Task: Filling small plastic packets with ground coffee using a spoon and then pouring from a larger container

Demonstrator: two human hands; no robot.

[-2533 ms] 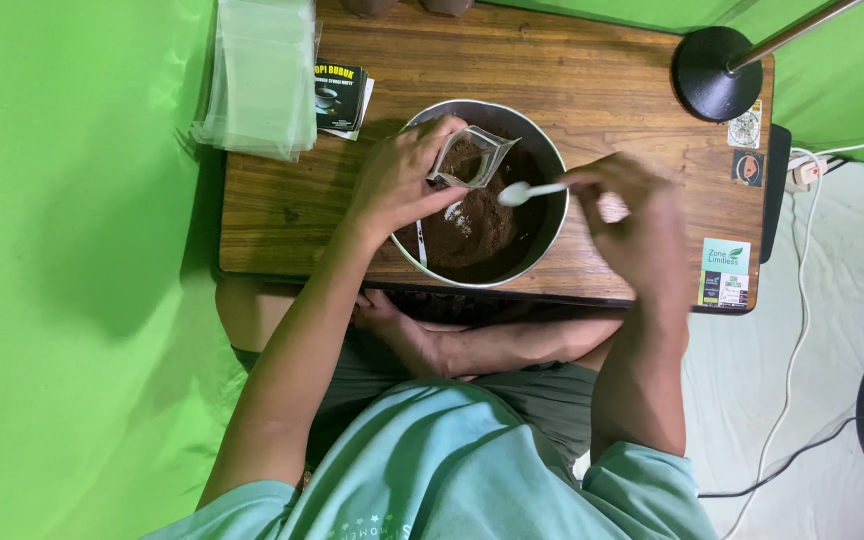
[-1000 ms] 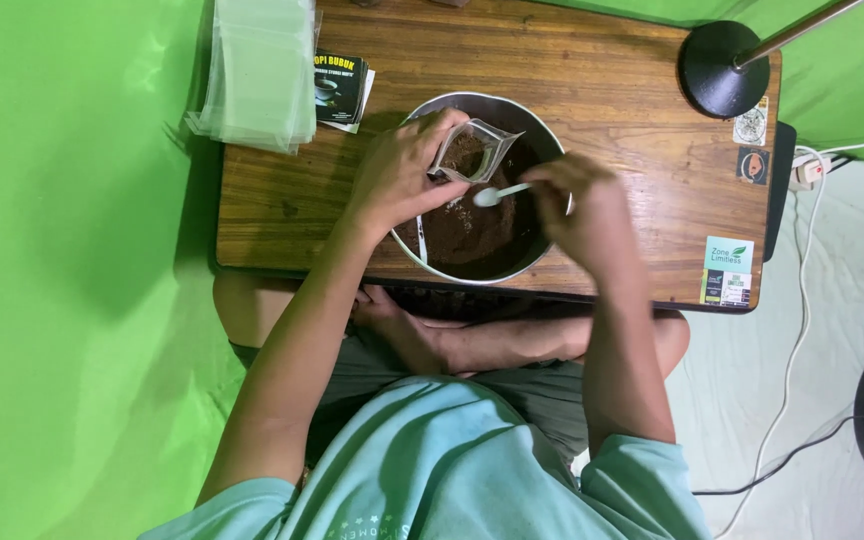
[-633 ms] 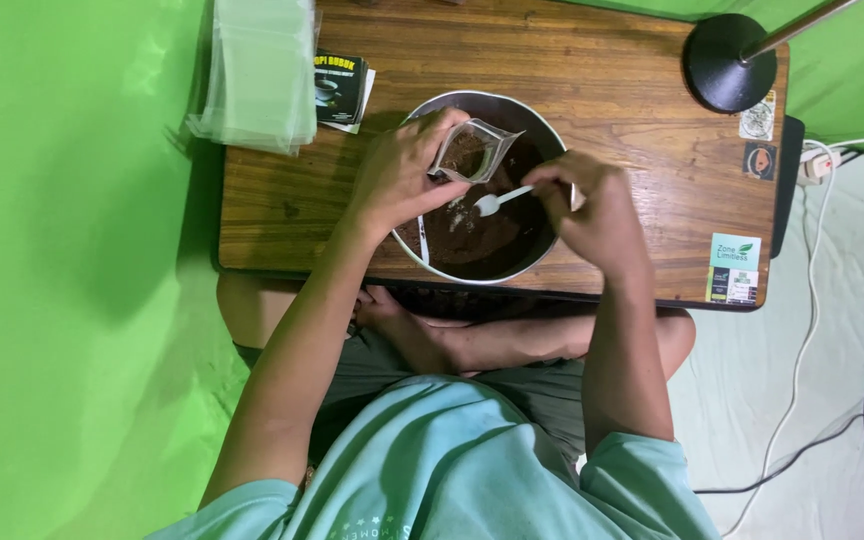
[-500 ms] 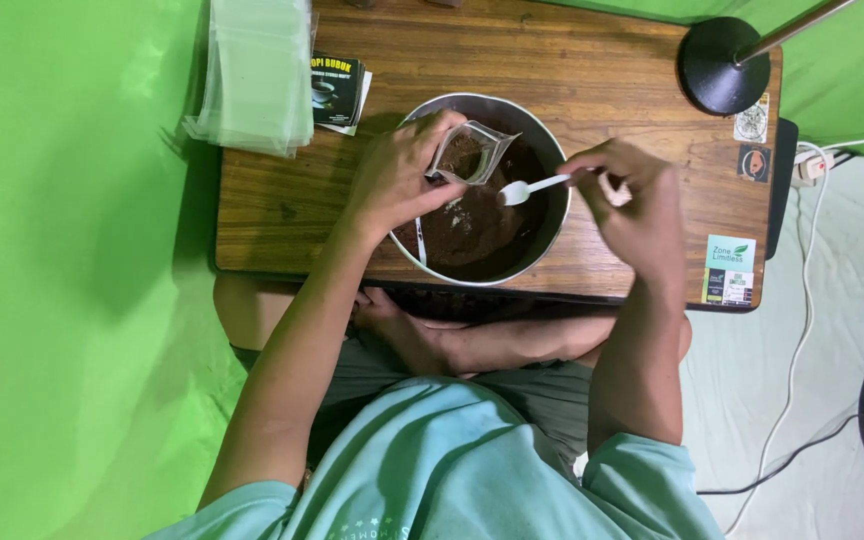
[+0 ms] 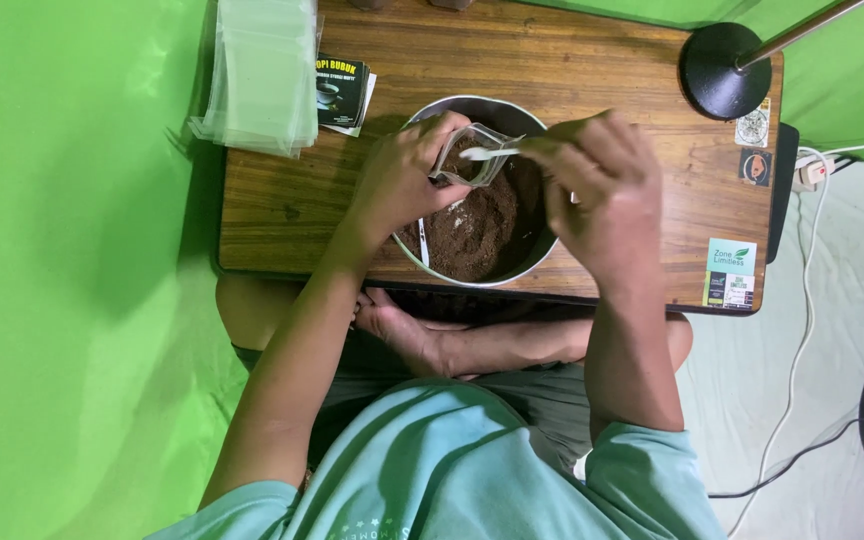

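My left hand (image 5: 399, 180) pinches a small clear pouch (image 5: 472, 155) open by its rim, over the metal bowl (image 5: 422, 255) of brown powder (image 5: 472, 225) on the tabletop (image 5: 282, 210). My right hand (image 5: 602, 190), fingers curled together, grips a white spoon (image 5: 489, 153) with its tip at the pouch mouth. The pouch looks light, limp and slippery, best held at the rim. Both forearms reach forward and the wrists bend inward over the bowl.

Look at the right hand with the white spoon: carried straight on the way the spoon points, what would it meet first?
Probably the open mouth of the small clear bag held by the left hand above the bowl. The right hand points the spoon leftward, its tip at the bag's opening; depth is uncertain.
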